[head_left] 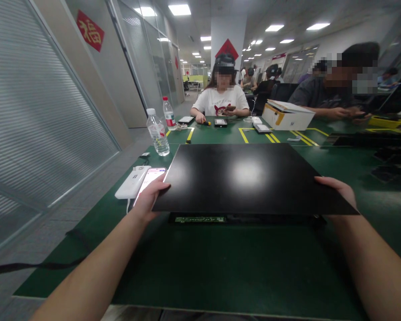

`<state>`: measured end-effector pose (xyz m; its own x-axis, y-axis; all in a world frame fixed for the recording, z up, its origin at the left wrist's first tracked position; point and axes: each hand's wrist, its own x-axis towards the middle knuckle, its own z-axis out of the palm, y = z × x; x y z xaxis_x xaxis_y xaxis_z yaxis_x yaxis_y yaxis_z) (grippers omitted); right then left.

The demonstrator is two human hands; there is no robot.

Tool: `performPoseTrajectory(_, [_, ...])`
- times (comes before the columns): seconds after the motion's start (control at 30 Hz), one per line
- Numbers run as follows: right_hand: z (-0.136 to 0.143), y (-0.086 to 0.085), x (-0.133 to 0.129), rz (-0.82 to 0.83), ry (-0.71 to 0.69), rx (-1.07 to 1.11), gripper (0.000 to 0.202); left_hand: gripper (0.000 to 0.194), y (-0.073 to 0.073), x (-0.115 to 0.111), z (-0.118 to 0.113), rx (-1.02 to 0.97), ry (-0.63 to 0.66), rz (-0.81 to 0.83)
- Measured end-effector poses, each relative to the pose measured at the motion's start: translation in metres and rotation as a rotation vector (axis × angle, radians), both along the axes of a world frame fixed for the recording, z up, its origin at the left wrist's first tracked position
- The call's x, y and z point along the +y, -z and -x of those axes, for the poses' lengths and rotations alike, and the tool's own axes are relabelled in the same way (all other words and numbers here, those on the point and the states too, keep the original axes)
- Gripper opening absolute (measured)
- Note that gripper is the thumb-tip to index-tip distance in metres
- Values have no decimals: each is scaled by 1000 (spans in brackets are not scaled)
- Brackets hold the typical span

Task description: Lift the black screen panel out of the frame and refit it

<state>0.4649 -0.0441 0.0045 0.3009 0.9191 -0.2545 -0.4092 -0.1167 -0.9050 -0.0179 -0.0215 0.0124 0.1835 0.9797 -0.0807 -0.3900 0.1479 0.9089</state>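
Note:
A thin, glossy black panel (254, 187) is held up over the green table (220, 267), with ceiling lights reflected in it. My left hand (150, 196) grips its left edge, thumb on top and fingers mostly beneath. At the right edge my right hand (339, 194) is closed on it in the same manner. Under the panel's near edge lies a dark device with a green circuit board (200, 219); the panel hides most of it. A lit phone (150, 178) lies beside my left hand.
A white power bank (132, 183) and a water bottle (158, 136) stand left. Across the table sits a person (220, 98) by several drives; another person (321, 93) sits right, near a white box (289, 117). Dark parts (394, 162) lie far right.

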Motion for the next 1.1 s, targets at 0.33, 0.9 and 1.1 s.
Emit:
performPoseTrajectory(0.33, [14,-2,0,182,-308,-200,40,49,-13,3,8,-19,-224,2])
performPoseTrajectory(0.9, [0,12,13,86,-25,-418,47,62,-2,6,5,88,-253,-90])
performPoseTrajectory(1.1, [-2,14,15,95,4,-541,55,55,7,5,-3,95,-270,-73])
